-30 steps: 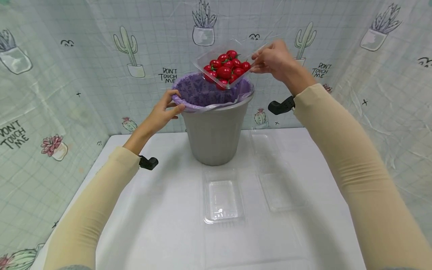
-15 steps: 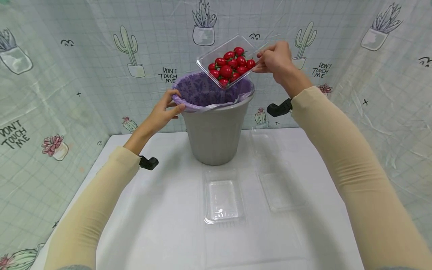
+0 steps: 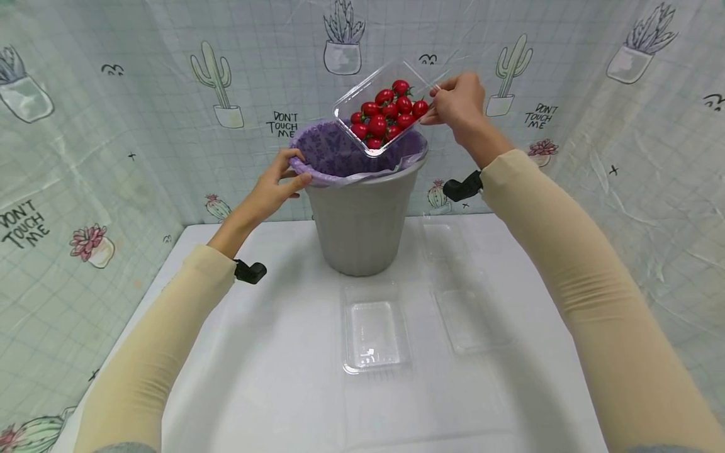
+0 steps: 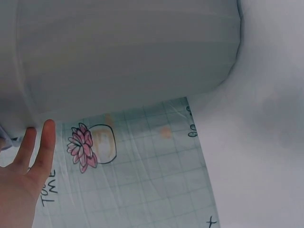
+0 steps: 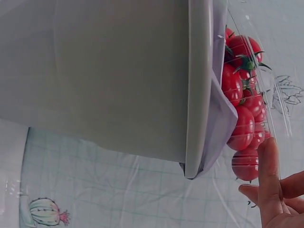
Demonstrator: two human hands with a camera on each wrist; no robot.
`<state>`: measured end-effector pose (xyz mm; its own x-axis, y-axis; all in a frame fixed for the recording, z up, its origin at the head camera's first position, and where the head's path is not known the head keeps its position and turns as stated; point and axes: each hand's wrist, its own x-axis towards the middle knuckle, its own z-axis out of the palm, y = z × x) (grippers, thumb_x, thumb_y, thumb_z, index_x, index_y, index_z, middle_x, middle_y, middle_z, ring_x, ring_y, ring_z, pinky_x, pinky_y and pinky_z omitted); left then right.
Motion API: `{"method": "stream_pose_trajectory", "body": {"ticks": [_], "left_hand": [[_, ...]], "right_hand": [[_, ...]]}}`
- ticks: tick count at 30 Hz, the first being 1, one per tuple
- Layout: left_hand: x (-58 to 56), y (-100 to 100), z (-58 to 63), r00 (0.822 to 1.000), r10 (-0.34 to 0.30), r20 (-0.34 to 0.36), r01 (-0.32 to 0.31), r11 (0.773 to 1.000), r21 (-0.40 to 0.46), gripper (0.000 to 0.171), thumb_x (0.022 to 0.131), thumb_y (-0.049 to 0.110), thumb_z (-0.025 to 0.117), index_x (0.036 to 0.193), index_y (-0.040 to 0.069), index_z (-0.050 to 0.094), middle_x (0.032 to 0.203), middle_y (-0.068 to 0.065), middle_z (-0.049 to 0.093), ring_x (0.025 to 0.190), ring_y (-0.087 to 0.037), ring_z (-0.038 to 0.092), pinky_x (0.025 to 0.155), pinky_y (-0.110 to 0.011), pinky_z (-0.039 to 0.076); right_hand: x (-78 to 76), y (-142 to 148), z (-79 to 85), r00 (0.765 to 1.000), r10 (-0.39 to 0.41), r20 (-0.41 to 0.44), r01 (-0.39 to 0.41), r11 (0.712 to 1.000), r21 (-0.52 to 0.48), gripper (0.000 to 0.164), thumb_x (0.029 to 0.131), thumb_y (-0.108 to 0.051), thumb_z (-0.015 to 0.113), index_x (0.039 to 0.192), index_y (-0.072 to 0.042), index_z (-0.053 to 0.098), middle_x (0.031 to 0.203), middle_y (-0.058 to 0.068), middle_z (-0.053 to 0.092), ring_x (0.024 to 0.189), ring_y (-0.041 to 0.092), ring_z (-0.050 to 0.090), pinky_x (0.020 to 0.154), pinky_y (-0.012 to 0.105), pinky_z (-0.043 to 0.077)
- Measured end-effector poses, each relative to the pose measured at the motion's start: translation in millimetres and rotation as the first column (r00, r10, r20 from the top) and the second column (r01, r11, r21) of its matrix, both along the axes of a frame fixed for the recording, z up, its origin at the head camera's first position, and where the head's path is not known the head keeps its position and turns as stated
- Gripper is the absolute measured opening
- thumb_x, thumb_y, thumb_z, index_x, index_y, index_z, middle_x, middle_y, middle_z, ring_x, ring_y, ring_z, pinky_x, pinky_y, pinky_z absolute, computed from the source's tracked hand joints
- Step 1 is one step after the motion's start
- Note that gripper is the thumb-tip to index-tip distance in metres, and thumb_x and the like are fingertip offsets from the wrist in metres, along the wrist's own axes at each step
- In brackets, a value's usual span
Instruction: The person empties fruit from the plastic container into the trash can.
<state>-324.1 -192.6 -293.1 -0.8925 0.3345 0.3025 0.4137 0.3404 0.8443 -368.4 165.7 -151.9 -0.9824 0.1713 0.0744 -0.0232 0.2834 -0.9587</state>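
A grey trash can (image 3: pixel 362 220) with a purple patterned liner (image 3: pixel 334 151) stands upright at the back of the table. My left hand (image 3: pixel 277 182) grips the left side of its lined rim, thumb toward the front; in the left wrist view, two fingers of the left hand (image 4: pixel 35 156) show against the can's outer wall. Over the can's mouth, a clear plastic container (image 3: pixel 362 97) is tilted down toward the front. My right hand (image 3: pixel 461 104) pinches it by its right edge. Several red cherry tomatoes (image 3: pixel 389 111) with green stems lie inside; they also show through the plastic in the right wrist view.
An open clear plastic box (image 3: pixel 376 333) lies on the white table (image 3: pixel 255 377) in front of the can. Faint clear plastic pieces (image 3: pixel 470 321) lie to its right. A cloth backdrop (image 3: pixel 141 163) with cactus drawings surrounds the table on three sides.
The container with the tomatoes has shifted a little to the right and now faces the head camera more. My right wrist has moved slightly left. The left hand keeps its place on the rim.
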Motion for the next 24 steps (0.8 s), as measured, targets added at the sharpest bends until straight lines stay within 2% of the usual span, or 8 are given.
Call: {"method": "stream_pose_trajectory", "body": {"ticks": [7,24], "left_hand": [[0.8,0.5,1.2,1.000,-0.004,-0.001,0.004,1.000,-0.004,0.044,0.105,0.034,0.060,0.140,0.021,0.037,0.160,-0.009,0.041,0.144,-0.033,0.045,0.104,-0.061,0.048],[-0.2,0.4,0.2,1.000,0.000,-0.003,0.000,1.000,0.000,0.048,0.105,0.036,0.060,0.142,0.019,0.036,0.161,-0.009,0.041,0.145,-0.032,0.044,0.103,-0.058,0.049]], "right_hand": [[0.0,-1.6,-1.0,1.000,-0.004,-0.010,0.004,1.000,0.009,0.036,0.103,-0.002,0.053,0.137,-0.004,0.063,0.106,0.005,0.063,0.066,0.014,0.074,0.064,0.024,0.061],[-1.8,-2.2,-5.3,0.998,-0.019,-0.062,0.020,1.000,0.012,0.034,0.102,-0.001,0.052,0.132,-0.004,0.067,0.106,0.005,0.059,0.064,0.013,0.071,0.065,0.025,0.061]]}}
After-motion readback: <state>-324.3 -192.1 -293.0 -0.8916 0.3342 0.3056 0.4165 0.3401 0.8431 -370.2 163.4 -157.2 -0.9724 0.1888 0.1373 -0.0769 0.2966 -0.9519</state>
